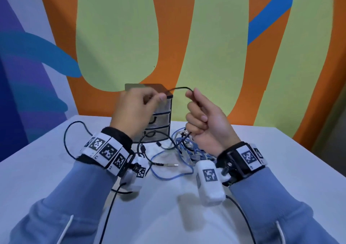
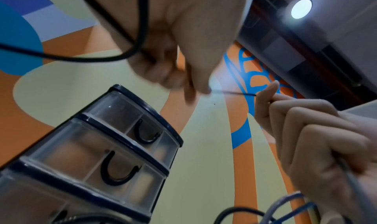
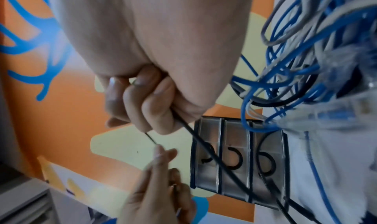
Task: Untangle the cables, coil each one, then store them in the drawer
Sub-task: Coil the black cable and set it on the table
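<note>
A thin black cable (image 1: 180,88) arcs between my two raised hands, in front of the small drawer unit (image 1: 162,119). My left hand (image 1: 159,97) pinches one end of that arc between thumb and fingers. My right hand (image 1: 193,96) grips the same cable in a fist, and the cable runs down out of the fist to the table. In the left wrist view the black cable (image 2: 234,92) stretches taut from my left hand (image 2: 195,88) to my right hand (image 2: 271,96). A tangle of blue and white cables (image 1: 187,147) lies on the white table (image 1: 56,168) below my right hand.
The drawer unit (image 2: 106,146) has three translucent drawers with black handles, all closed. More black cable loops lie on the table at the left (image 1: 74,129). A plug end (image 1: 169,165) lies between my wrists. A painted wall stands right behind the table.
</note>
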`<move>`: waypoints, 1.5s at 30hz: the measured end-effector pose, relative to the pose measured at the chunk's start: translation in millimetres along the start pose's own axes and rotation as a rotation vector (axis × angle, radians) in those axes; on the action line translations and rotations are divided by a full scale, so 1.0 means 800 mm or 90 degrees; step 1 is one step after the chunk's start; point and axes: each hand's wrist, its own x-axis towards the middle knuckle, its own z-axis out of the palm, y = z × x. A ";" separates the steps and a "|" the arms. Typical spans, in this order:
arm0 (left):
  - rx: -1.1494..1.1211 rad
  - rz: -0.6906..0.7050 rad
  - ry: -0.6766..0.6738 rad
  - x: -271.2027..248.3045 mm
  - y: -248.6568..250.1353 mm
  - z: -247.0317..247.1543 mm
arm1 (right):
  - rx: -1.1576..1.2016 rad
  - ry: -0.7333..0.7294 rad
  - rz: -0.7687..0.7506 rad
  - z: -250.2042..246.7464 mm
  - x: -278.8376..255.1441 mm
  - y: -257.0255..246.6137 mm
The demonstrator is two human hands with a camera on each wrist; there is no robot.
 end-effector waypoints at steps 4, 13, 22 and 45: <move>0.044 0.033 -0.323 -0.016 0.018 0.020 | 0.037 0.051 -0.061 -0.016 -0.001 -0.007; 0.098 0.164 -0.385 -0.033 0.054 0.024 | 0.073 0.094 -0.182 -0.023 0.000 -0.005; 0.073 0.278 -0.226 -0.026 0.054 0.009 | -0.066 0.156 -0.193 -0.025 0.012 0.008; -0.249 0.047 -0.021 0.003 0.009 -0.058 | -0.284 -0.100 0.084 0.000 -0.021 -0.004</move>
